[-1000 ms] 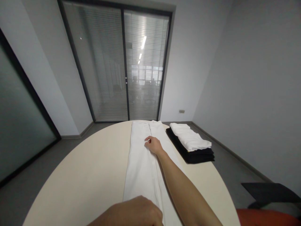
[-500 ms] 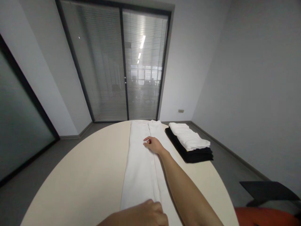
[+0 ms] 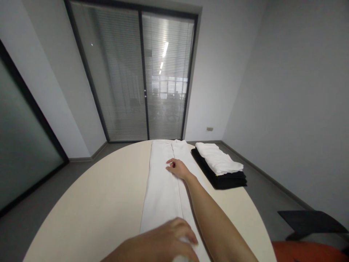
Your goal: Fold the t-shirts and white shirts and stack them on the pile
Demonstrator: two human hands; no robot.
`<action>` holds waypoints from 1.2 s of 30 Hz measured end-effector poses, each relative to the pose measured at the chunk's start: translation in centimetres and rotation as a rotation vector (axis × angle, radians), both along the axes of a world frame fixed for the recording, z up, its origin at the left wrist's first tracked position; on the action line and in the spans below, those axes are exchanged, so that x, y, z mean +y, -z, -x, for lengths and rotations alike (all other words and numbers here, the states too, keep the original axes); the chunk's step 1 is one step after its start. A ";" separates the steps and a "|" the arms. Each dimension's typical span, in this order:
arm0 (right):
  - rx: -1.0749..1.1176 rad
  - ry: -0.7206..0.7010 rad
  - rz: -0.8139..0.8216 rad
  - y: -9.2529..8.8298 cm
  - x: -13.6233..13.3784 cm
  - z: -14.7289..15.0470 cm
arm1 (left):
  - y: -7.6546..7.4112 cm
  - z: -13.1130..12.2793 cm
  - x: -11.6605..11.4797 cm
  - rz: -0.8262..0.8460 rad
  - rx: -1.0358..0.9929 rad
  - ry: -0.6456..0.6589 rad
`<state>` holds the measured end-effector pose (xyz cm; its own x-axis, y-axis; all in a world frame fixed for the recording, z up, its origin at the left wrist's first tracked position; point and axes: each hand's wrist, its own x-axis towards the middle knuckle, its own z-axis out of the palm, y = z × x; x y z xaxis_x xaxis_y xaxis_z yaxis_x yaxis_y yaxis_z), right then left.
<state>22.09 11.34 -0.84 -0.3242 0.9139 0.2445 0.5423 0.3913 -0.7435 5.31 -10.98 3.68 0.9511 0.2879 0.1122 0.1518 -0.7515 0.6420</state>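
A long white garment [image 3: 160, 189] lies flat across the round table, folded into a strip with a lengthwise fold or seam right of its middle. My right hand [image 3: 178, 169] rests on its far half, palm down. The thumb and fingers there are curved, with a gap between them and nothing visibly held. Over the near part of the garment is my left hand [image 3: 169, 238], its fingers bent and spread apart, with white cloth showing between them. The near end of the garment is hidden below the frame.
On the table [image 3: 109, 193], to the right, stands a stack of folded black clothes [image 3: 229, 182] with a folded white garment [image 3: 219, 158] on top. A chair with a black armrest [image 3: 313, 221] and red seat [image 3: 308, 251] is beyond the right edge. A glass door [image 3: 122, 80] stands behind.
My left hand has risen slightly, and its fingers have spread from a closed fist shape. My right hand and the garment's far end have stayed put.
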 end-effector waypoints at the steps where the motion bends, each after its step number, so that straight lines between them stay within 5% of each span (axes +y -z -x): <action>1: -0.007 0.004 -0.005 0.0 -0.1 0.0 | -1.0 0.6 0.3 -0.032 0.051 -0.128; 5: -0.048 0.029 -0.026 -0.3 -0.5 0.1 | -2.3 1.8 1.2 -0.022 0.354 -0.355; 14: -0.311 0.091 -0.181 -1.5 -2.2 0.6 | -2.1 1.4 0.9 -0.051 0.403 -0.310; 21: -0.495 0.053 -0.063 -1.6 -3.0 1.4 | -1.0 1.4 0.7 -0.037 0.437 -0.289; 28: -0.529 -0.040 -0.035 -1.9 -4.9 1.1 | -3.2 2.5 0.3 0.046 0.309 -0.217; 32: -0.544 -0.093 0.012 -1.9 -6.5 0.5 | -3.3 4.0 2.6 0.009 0.051 -0.527; 36: -0.558 -0.115 0.041 -2.1 -8.0 0.1 | -0.4 6.0 6.8 -0.385 -0.059 -0.887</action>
